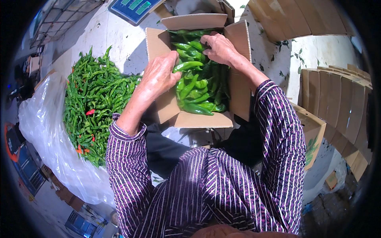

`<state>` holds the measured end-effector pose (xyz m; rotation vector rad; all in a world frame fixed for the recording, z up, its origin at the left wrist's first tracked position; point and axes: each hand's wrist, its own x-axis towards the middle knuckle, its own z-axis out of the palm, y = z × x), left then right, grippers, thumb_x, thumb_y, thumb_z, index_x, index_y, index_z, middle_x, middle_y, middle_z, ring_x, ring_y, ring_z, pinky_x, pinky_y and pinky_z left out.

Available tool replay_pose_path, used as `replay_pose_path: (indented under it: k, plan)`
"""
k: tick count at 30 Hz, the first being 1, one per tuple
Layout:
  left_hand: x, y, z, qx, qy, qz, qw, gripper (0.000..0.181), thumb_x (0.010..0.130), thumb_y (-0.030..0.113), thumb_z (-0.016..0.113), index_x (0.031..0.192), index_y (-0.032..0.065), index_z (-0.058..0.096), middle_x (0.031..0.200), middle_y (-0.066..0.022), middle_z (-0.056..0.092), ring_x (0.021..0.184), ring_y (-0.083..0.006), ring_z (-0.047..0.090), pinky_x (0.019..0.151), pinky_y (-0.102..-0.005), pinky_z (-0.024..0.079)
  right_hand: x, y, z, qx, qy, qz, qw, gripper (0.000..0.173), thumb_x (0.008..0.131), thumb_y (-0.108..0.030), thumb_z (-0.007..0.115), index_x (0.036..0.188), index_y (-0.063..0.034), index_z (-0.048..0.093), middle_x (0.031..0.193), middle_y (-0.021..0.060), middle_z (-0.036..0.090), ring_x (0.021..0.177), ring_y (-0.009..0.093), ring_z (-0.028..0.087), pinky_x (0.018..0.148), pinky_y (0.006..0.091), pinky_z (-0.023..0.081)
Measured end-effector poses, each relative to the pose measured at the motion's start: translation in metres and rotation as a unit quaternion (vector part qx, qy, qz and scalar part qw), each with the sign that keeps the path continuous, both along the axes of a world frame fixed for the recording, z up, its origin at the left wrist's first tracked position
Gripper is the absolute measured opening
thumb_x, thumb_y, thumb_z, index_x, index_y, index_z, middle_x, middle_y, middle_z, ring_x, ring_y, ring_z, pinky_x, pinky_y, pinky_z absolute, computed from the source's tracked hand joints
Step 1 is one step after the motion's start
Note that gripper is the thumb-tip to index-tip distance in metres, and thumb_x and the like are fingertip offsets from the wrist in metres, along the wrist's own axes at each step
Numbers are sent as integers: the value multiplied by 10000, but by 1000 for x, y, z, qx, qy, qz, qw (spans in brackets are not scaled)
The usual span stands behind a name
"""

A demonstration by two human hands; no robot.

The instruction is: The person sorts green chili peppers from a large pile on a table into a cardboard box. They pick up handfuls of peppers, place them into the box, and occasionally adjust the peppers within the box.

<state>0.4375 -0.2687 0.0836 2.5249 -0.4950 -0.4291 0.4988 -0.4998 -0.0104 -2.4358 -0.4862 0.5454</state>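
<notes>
An open cardboard box (242,89) stands before me with its flaps folded outward. Long green peppers (196,92) fill it, lying at several angles. My left hand (162,71) is over the box's left side, with a bright green pepper (188,66) held at its thumb and fingers. At the far right of the box, my right hand (218,47) reaches in with bent fingers touching the peppers there. Its fingertips are partly hidden, so I cannot make out whether it grips one.
To the left lies a large heap of green peppers (98,98) with a few red ones, beside clear plastic sheeting (53,139). A digital scale (135,9) is beyond the box. Flattened cardboard boxes (333,101) stand at the right. Leaf scraps (282,44) litter the floor.
</notes>
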Motion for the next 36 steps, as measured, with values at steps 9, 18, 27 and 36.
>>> replay_pose_path:
  k: [9,18,27,36]
  plan:
    - [6,5,17,-37,23,68,997,292,759,151,730,880,-6,515,670,-154,565,626,-287,575,620,-417,474,8,-32,84,185,-177,-156,954,414,907,-363,746,1024,3,591,782,110,684,716,136,630,654,354,519]
    - [4,-13,3,-125,57,172,975,402,786,271,845,863,19,541,700,-34,599,621,-99,561,589,-283,503,-7,-33,79,-57,21,-34,998,469,866,-356,701,982,70,541,812,331,650,875,508,655,772,542,528]
    - [22,-66,-58,-148,-125,137,971,450,745,259,874,772,2,506,657,-120,577,586,-219,560,575,-383,477,-17,-29,32,-85,-51,-64,993,425,858,-275,679,1065,75,558,959,336,668,977,494,652,863,517,536]
    - [10,-72,-53,-172,53,156,971,422,801,216,796,1052,-2,536,661,-117,627,638,-230,645,631,-387,518,-3,-22,20,-14,-56,-151,987,324,782,-85,651,1071,50,590,1094,279,669,1007,476,645,888,523,524]
